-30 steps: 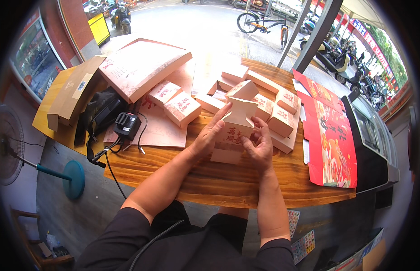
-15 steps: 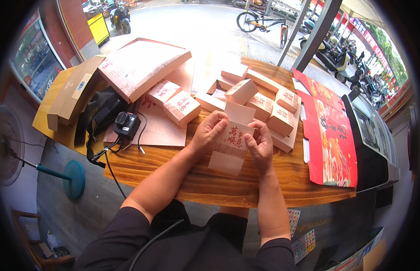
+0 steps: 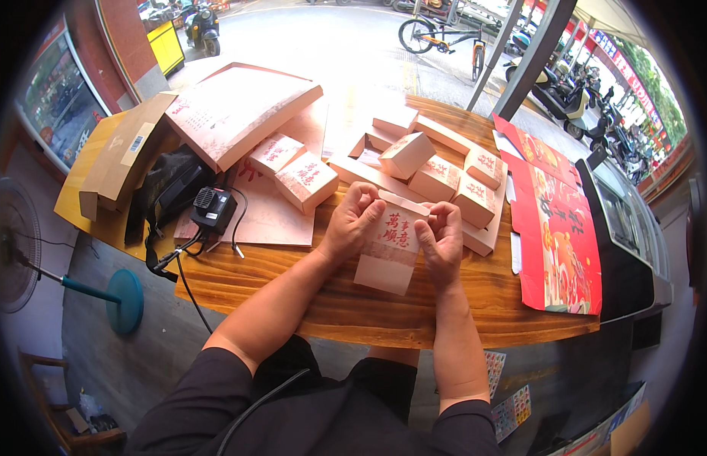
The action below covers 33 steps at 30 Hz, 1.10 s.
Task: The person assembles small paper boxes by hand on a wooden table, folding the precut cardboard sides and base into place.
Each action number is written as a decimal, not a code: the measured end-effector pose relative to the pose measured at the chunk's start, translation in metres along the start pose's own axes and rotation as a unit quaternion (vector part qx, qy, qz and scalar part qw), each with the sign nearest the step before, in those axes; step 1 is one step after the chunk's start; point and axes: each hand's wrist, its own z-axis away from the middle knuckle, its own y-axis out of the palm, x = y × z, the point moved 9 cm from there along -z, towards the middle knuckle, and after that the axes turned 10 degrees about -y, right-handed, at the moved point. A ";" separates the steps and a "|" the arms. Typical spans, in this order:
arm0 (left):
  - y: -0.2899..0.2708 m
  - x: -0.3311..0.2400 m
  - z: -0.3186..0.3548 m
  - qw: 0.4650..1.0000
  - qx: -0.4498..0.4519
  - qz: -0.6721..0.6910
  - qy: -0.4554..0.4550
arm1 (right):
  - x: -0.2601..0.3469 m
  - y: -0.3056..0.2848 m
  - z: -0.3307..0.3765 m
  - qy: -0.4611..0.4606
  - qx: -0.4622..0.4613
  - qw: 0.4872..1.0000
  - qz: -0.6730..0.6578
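Note:
A small pale-pink cardboard box (image 3: 391, 251) with red lettering is held between my two hands over the wooden table. Its near flap hangs open toward me, and its far flap is bent at the top edge. My left hand (image 3: 353, 224) grips the far left corner between thumb and fingers. On the right side, my right hand (image 3: 442, 239) pinches the edge, thumb on the printed face and fingers curled behind. Just beyond the hands, several finished small boxes (image 3: 435, 181) sit in and on a shallow pink tray (image 3: 481, 237). The box's underside is hidden.
To the left lie a large pink box lid (image 3: 247, 110), two small boxes (image 3: 308, 182), a black device with cables (image 3: 213, 211) and a brown carton (image 3: 125, 152). A flat red printed sheet (image 3: 555, 228) rests at the right. A fan (image 3: 125, 302) stands on the floor.
The box's far flap, upright before, is now folded down at its top edge. My fingers have shifted slightly at the far edge, both hands keeping their hold.

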 end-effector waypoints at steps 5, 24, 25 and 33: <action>0.003 -0.005 0.001 1.000 0.007 0.011 0.012 | 0.003 0.002 0.000 0.031 0.016 0.999 0.028; 0.014 -0.009 0.003 0.997 0.025 -0.059 0.039 | -0.005 -0.003 -0.001 0.062 0.041 0.996 -0.044; 0.013 -0.010 0.003 0.997 0.019 -0.064 0.033 | -0.006 -0.003 0.000 0.066 0.044 0.996 -0.040; 0.004 -0.013 0.003 0.996 -0.033 -0.074 0.049 | -0.005 0.005 0.002 0.082 0.059 0.995 -0.027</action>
